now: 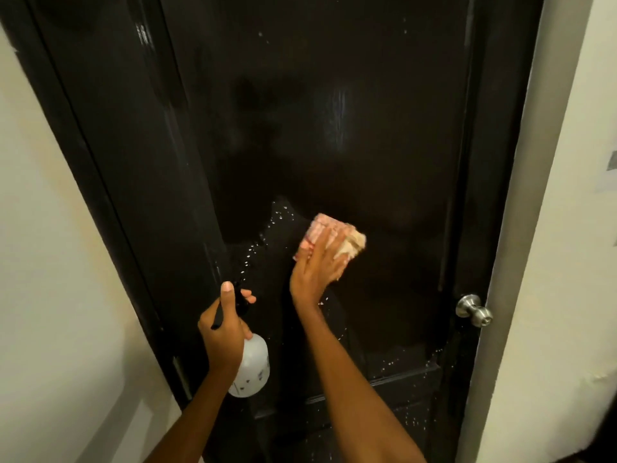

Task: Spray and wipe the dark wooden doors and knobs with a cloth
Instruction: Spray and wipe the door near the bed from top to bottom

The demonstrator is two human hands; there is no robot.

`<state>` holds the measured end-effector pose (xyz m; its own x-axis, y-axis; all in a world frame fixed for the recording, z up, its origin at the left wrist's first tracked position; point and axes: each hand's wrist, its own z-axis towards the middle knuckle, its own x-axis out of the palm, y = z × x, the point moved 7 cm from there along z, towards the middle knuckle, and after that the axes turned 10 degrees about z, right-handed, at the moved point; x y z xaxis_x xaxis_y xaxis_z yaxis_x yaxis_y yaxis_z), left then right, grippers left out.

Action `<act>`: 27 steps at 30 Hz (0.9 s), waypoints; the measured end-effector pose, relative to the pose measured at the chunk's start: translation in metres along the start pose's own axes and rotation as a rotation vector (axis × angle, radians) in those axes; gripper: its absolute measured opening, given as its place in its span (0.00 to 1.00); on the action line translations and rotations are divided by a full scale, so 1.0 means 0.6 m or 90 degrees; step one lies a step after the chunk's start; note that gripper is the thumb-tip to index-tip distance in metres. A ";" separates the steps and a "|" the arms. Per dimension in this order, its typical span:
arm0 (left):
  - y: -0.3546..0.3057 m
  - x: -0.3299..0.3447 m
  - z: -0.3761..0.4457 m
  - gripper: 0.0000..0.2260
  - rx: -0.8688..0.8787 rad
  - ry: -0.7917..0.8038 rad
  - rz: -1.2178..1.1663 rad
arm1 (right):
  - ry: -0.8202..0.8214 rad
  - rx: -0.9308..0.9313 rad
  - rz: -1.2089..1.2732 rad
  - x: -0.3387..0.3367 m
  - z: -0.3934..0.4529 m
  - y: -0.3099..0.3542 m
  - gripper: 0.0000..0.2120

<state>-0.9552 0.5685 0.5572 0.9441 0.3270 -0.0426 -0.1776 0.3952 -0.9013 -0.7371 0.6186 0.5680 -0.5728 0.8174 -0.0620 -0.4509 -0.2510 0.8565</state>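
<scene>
Pink cloth [329,236] lies flat under your right hand [317,267], fingers spread, pressing it on the door [350,128]. Unwiped droplets [263,235] sit just left; your left hand [223,332] grips the spray bottle [251,367].

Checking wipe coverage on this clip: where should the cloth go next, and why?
Probably slide the cloth, pressed flat by the right hand, left and down across the door: white spray droplets sit unwiped there. The left hand only holds the spray bottle.
</scene>
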 end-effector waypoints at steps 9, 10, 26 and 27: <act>-0.013 -0.056 0.031 0.27 0.047 -0.046 0.015 | 0.453 -0.880 -0.447 0.077 -0.117 -0.072 0.29; -0.013 -0.057 0.029 0.27 0.041 -0.046 0.012 | 0.450 -0.888 -0.446 0.075 -0.108 -0.069 0.27; 0.000 -0.114 0.040 0.26 -0.070 -0.104 -0.009 | 0.189 -0.639 -0.244 0.101 -0.015 0.120 0.27; 0.001 -0.120 0.040 0.25 -0.068 -0.101 -0.002 | 0.280 -0.717 -0.276 0.117 -0.058 0.075 0.29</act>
<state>-1.0301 0.5655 0.5701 0.8871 0.4612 0.0210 -0.1367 0.3058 -0.9422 -0.8214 0.6467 0.5841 -0.3145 0.7569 -0.5729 -0.8601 -0.4826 -0.1654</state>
